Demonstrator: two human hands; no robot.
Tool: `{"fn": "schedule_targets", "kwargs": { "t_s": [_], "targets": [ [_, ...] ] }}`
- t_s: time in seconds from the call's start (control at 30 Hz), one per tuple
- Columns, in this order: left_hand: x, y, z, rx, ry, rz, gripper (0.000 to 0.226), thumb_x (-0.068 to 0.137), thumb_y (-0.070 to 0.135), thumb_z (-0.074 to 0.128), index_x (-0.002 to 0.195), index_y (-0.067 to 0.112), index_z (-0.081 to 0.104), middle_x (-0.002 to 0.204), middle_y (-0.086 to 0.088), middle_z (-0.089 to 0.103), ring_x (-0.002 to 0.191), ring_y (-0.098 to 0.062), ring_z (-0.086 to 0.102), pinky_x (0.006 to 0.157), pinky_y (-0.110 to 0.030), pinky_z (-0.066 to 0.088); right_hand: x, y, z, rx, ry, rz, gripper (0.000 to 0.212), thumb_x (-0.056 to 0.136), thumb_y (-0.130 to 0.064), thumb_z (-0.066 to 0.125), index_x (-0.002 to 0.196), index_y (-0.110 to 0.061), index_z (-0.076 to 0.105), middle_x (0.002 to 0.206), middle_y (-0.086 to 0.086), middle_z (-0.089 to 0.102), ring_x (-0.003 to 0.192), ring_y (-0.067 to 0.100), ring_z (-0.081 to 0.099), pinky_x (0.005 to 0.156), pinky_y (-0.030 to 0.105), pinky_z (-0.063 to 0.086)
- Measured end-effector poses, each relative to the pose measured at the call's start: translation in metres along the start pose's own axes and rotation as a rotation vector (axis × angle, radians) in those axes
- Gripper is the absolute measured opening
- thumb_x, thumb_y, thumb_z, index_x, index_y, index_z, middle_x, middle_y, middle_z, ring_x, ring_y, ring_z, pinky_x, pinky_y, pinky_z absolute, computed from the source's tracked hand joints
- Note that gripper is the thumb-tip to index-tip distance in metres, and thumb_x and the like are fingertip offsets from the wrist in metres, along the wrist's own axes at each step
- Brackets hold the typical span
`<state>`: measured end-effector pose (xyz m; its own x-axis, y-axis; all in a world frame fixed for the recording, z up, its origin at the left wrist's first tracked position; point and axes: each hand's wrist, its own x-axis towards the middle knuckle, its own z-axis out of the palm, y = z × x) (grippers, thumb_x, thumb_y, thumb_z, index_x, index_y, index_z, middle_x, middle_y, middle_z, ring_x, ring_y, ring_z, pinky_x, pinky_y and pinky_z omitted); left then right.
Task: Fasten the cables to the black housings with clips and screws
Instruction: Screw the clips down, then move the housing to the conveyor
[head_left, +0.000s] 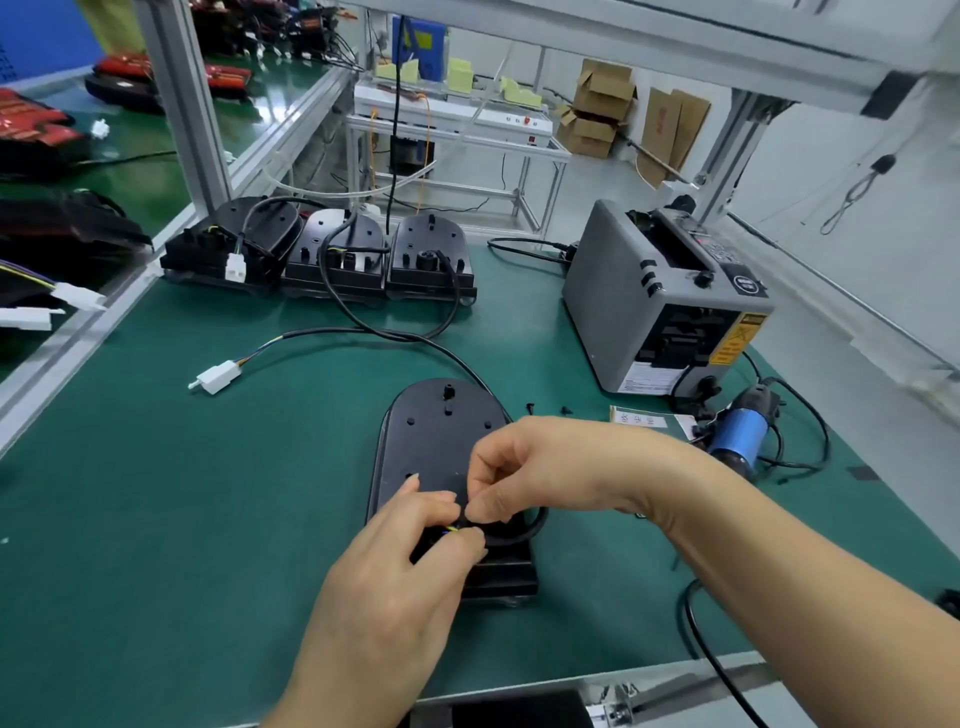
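Left hand (395, 571) and right hand (540, 467) fingers (485, 506) pinch the cable (524, 536) on the black housing (441, 441) beneath, seemingly not yet fastened.

Housing (441, 447) on mat (208, 493), before machine (660, 312)

The black housing (441, 447) was smooth moulded plastic with a faint sheen. Its cable (470, 370) was sheathed in smooth black rubbery plastic and ended in a glossy white plastic connector (221, 376). The bench mat (208, 493) was matt green and rubber-like. The frame post (176, 88) was brushed metal, and the boxes (602, 93) were plain brown cardboard.
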<state>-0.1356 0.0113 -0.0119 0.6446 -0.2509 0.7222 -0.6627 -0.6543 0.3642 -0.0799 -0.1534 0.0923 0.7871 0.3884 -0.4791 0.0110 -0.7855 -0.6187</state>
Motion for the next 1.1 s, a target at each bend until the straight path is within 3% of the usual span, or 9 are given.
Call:
{"fn": "schedule_targets", "kwargs": {
  "t_s": [0.17, 0.3, 0.43, 0.57, 0.63, 0.77, 0.9, 1.0, 1.1],
  "targets": [
    [0.000, 0.000, 0.000, -0.069, 0.026, 0.020, 0.011, 0.082, 0.009, 0.057, 0.086, 0.012, 0.066, 0.088, -0.009, 0.062, 0.090, -0.019, 0.059, 0.097, -0.040, 0.047, -0.011, 0.007, 0.005, 0.119, 0.087, -0.019, 0.018, 0.087, -0.040, 0.063, 0.086, -0.022, 0.067, 0.076, -0.011, 0.065, 0.073, 0.004, 0.055, 0.074, 0.022, 0.043],
    [-0.001, -0.001, 0.001, -0.086, 0.032, 0.017, 0.012, 0.084, 0.013, 0.055, 0.084, 0.011, 0.067, 0.088, -0.007, 0.061, 0.097, -0.016, 0.056, 0.099, -0.035, 0.045, -0.031, 0.030, -0.015, 0.305, 0.497, 0.059, 0.014, 0.088, -0.031, 0.062, 0.085, -0.019, 0.067, 0.075, -0.009, 0.066, 0.065, 0.004, 0.056, 0.060, 0.016, 0.046],
    [-0.002, -0.002, 0.001, -0.100, 0.038, 0.025, 0.009, 0.080, 0.008, 0.064, 0.086, 0.014, 0.063, 0.089, -0.005, 0.060, 0.097, -0.014, 0.056, 0.099, -0.035, 0.045, -0.057, 0.083, -0.056, 0.117, 0.858, 0.340, 0.013, 0.089, -0.026, 0.058, 0.081, -0.018, 0.064, 0.075, 0.001, 0.065, 0.063, 0.016, 0.059, 0.062, 0.032, 0.052],
    [-0.001, -0.002, 0.001, -0.103, 0.039, 0.030, 0.022, 0.076, 0.007, 0.067, 0.091, 0.020, 0.057, 0.089, -0.003, 0.060, 0.096, -0.013, 0.058, 0.098, -0.037, 0.048, -0.077, 0.141, -0.085, -0.254, 0.778, 0.793, 0.030, 0.092, -0.031, 0.056, 0.070, -0.012, 0.058, 0.067, 0.007, 0.060, 0.058, 0.021, 0.056, 0.055, 0.027, 0.044],
    [-0.002, -0.002, 0.000, -0.108, 0.045, 0.027, 0.022, 0.076, 0.007, 0.067, 0.091, 0.020, 0.057, 0.089, -0.003, 0.059, 0.095, -0.014, 0.059, 0.096, -0.040, 0.050, -0.081, 0.161, -0.088, -0.134, 0.731, 0.879, 0.040, 0.088, -0.045, 0.061, 0.067, -0.012, 0.057, 0.061, 0.005, 0.059, 0.047, 0.017, 0.054, 0.049, 0.022, 0.041],
    [-0.001, -0.001, 0.000, -0.106, 0.047, 0.033, 0.023, 0.075, 0.008, 0.068, 0.090, 0.020, 0.056, 0.088, -0.004, 0.060, 0.095, -0.014, 0.058, 0.094, -0.041, 0.051, -0.075, 0.174, -0.082, 0.414, 0.755, 0.830, 0.064, 0.071, -0.058, 0.072, 0.093, 0.001, 0.061, 0.081, 0.018, 0.070, 0.062, 0.025, 0.068, 0.056, 0.029, 0.054],
    [0.000, -0.001, 0.000, -0.091, 0.051, 0.040, 0.023, 0.074, 0.008, 0.068, 0.089, 0.020, 0.056, 0.088, -0.004, 0.061, 0.097, -0.013, 0.056, 0.095, -0.039, 0.049, -0.072, 0.175, -0.081, 0.535, 0.737, 0.800, 0.059, 0.073, -0.048, 0.074, 0.098, 0.003, 0.059, 0.070, 0.018, 0.066, 0.045, 0.022, 0.060, 0.040, 0.021, 0.048],
    [-0.001, -0.001, 0.001, -0.100, 0.052, 0.037, 0.020, 0.076, 0.009, 0.067, 0.089, 0.020, 0.056, 0.087, -0.003, 0.060, 0.096, -0.013, 0.057, 0.095, -0.039, 0.050, -0.078, 0.181, -0.082, 0.607, 0.752, 0.755, 0.054, 0.075, -0.039, 0.075, 0.101, 0.005, 0.057, 0.066, 0.017, 0.064, 0.044, 0.023, 0.060, 0.040, 0.022, 0.049],
    [-0.001, -0.002, 0.002, -0.102, 0.048, 0.043, 0.009, 0.083, 0.016, 0.060, 0.090, 0.021, 0.056, 0.088, -0.001, 0.059, 0.095, -0.013, 0.059, 0.095, -0.039, 0.051, -0.085, 0.183, -0.079, 0.698, 0.792, 0.695, 0.051, 0.075, -0.041, 0.072, 0.096, 0.002, 0.059, 0.054, 0.011, 0.063, 0.045, 0.021, 0.062, 0.042, 0.022, 0.050]
  ]
}}
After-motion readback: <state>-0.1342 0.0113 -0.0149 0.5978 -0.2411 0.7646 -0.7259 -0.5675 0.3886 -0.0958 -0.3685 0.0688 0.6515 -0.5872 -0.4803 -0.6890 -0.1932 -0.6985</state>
